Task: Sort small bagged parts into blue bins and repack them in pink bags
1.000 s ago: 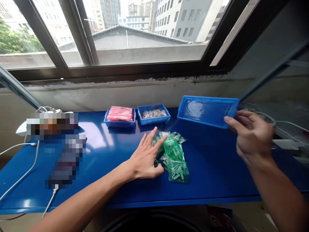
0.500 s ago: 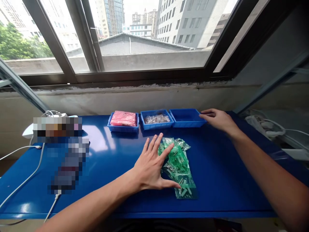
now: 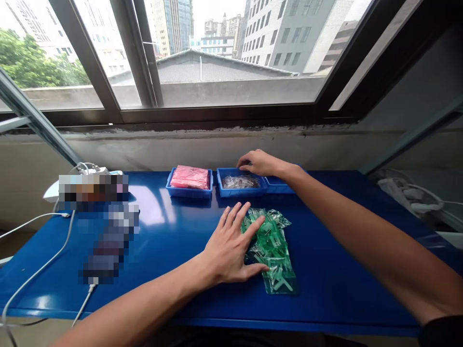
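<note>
Packets (image 3: 273, 241), green and heaped, lie mid-table, short of the front edge. Over their left side the person's left hand (image 3: 231, 246) spreads its fingers, gripping nothing. The right hand (image 3: 257, 164) is at the back rim of the middle box (image 3: 241, 193); whether it grips cannot be told. Blue tabletop (image 3: 325, 270) stretches rightward from the packets.

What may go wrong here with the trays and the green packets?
The right hand is at the far rim of the middle tray and may shift it. The green packets overlap loosely, partly beneath the left hand, so some could slide. The pink packs rise above the rim of the left tray; a bump could spill them.
</note>
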`<control>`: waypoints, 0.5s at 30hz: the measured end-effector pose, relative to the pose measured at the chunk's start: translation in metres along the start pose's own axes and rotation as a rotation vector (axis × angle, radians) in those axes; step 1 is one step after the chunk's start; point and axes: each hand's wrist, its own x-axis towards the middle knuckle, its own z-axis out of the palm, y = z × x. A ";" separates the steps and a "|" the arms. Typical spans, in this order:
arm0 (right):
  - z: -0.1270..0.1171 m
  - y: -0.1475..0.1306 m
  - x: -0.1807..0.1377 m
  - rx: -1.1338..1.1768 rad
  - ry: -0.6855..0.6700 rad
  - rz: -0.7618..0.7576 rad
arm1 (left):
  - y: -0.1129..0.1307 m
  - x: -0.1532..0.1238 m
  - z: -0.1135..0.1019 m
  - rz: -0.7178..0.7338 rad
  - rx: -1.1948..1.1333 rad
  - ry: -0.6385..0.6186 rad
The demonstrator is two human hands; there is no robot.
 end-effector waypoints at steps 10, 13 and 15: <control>-0.029 -0.021 -0.036 0.155 -0.090 -0.084 | 0.003 -0.004 0.007 0.126 0.154 0.104; -0.039 -0.034 -0.050 0.194 -0.124 -0.086 | 0.004 -0.005 0.008 0.140 0.190 0.123; -0.043 -0.042 -0.057 0.198 -0.145 -0.099 | 0.004 -0.005 0.008 0.135 0.200 0.120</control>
